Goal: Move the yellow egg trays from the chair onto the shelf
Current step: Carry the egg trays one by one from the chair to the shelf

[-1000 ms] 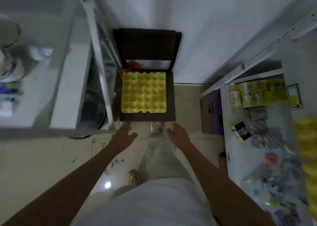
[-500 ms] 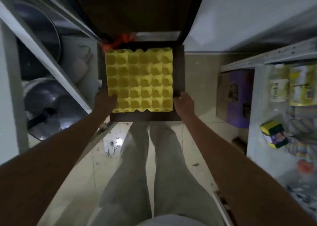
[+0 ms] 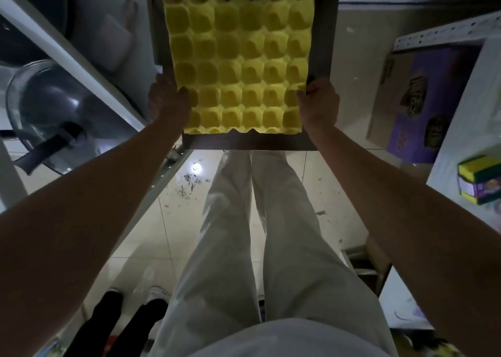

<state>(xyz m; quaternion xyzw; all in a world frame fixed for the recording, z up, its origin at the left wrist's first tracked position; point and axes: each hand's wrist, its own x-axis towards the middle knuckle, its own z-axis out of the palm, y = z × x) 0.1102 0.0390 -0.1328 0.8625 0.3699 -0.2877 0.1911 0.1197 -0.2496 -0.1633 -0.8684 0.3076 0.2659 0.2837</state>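
The yellow egg trays (image 3: 240,61) lie flat on the dark wooden chair seat (image 3: 249,142) at the top middle of the view. My left hand (image 3: 166,99) grips the trays' left edge near the front, thumb on top. My right hand (image 3: 318,100) grips their right edge at the same height, fingers curled around the side. How many trays are stacked is hidden from above.
A white shelf frame (image 3: 81,58) with a glass pot lid (image 3: 54,112) and dark cookware stands on the left. A purple cardboard box (image 3: 423,101) sits on the floor at right, beside a white shelf (image 3: 461,145) bearing a small colourful box (image 3: 479,180). Shoes (image 3: 130,318) lie at the lower left.
I have moved closer to the chair and bent over it. Both hands went from hanging free in front of the seat to closing on the trays' two sides.
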